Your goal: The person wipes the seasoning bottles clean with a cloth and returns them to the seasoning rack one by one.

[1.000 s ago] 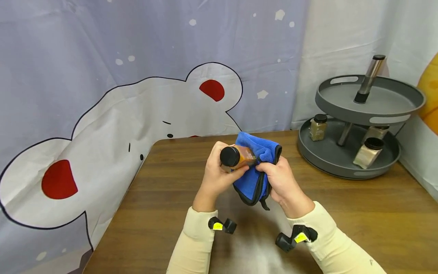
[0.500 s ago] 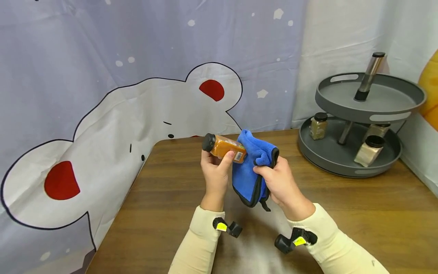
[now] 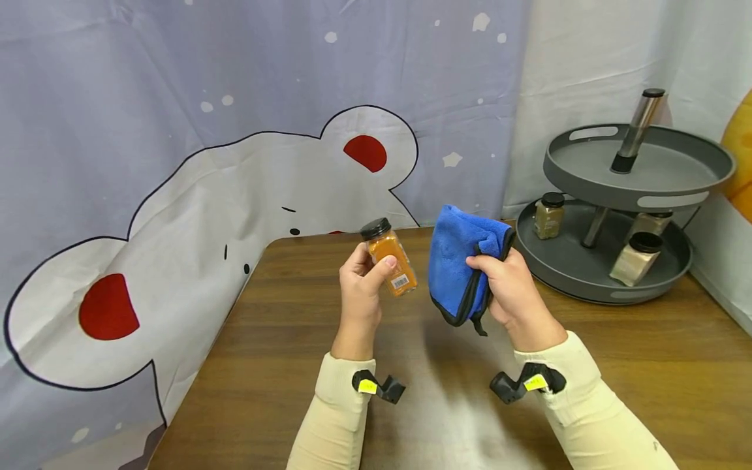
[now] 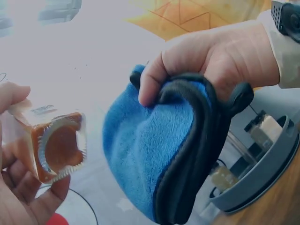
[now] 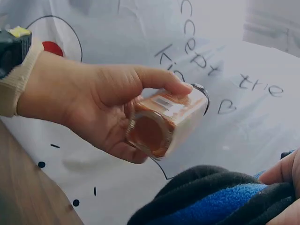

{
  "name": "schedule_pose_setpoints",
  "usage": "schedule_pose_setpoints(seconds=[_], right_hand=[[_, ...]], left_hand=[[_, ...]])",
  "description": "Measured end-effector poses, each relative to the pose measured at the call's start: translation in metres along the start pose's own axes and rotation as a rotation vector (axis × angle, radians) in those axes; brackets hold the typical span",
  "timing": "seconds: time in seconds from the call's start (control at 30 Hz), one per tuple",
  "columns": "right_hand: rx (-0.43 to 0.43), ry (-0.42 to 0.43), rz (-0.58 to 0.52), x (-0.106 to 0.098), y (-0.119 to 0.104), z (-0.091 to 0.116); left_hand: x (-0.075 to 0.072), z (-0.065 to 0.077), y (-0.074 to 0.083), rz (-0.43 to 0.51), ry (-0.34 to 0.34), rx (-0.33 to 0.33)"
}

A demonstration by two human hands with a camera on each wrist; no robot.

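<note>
My left hand (image 3: 361,287) grips a square spice jar (image 3: 390,258) of orange powder with a black lid. The jar tilts, lid up and to the left, above the table. Its ribbed clear base (image 4: 61,147) faces the left wrist camera, and a barcode label shows on one side. My right hand (image 3: 517,290) pinches a folded blue cloth (image 3: 461,261) with black edging, thumb on top. Cloth and jar are apart, with a gap between them. In the right wrist view the cloth (image 5: 211,201) fills the lower right corner.
A grey two-tier turntable rack (image 3: 599,287) stands at the back right of the wooden table (image 3: 282,339). On its lower tier are a jar of greenish powder (image 3: 549,215), a pale jar (image 3: 636,259) and another jar (image 3: 649,224) behind. A printed curtain (image 3: 235,196) hangs behind the table.
The jar has turned from lid toward the camera, to lying sideways, to lid up. The cloth has come off the jar and moved right with my right hand.
</note>
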State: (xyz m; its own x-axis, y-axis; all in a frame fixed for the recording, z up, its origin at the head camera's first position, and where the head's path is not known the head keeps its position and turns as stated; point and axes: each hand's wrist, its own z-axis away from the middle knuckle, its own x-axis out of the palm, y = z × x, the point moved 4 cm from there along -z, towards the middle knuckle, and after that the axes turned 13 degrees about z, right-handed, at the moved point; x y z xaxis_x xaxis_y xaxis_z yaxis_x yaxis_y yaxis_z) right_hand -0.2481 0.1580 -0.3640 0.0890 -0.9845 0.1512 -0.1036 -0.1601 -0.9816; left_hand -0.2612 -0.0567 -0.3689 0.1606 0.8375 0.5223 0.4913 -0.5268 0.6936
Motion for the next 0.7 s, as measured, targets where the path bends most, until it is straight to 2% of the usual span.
schedule_pose_setpoints(seconds=[0.1,0.2,0.3,0.37,0.4,0.47,0.57,0.63,0.7], right_hand=[[-0.007,0.049,-0.033,-0.005,0.001,-0.003],[-0.050,0.071,-0.089,-0.006,-0.001,-0.002],[-0.150,0.063,-0.143,-0.004,-0.005,0.001],[-0.260,0.009,-0.137,0.000,-0.009,0.002],[-0.338,-0.038,-0.097,0.002,-0.011,0.003],[-0.515,-0.158,0.064,0.008,-0.015,0.006],[-0.727,-0.315,0.324,0.013,-0.017,0.010],[-0.792,-0.374,0.439,0.013,-0.016,0.012],[-0.805,-0.412,0.463,0.012,-0.016,0.014]], left_hand=[[0.002,0.002,-0.001,-0.082,-0.072,-0.035],[0.005,0.003,-0.003,-0.207,-0.164,-0.059],[0.008,0.005,-0.007,-0.321,-0.291,-0.094],[0.010,0.006,-0.010,-0.370,-0.382,-0.143],[0.011,0.007,-0.012,-0.386,-0.426,-0.173],[0.012,0.008,-0.016,-0.416,-0.498,-0.230],[0.011,0.010,-0.021,-0.433,-0.552,-0.312],[0.010,0.010,-0.023,-0.404,-0.570,-0.348],[0.010,0.012,-0.024,-0.333,-0.597,-0.379]])
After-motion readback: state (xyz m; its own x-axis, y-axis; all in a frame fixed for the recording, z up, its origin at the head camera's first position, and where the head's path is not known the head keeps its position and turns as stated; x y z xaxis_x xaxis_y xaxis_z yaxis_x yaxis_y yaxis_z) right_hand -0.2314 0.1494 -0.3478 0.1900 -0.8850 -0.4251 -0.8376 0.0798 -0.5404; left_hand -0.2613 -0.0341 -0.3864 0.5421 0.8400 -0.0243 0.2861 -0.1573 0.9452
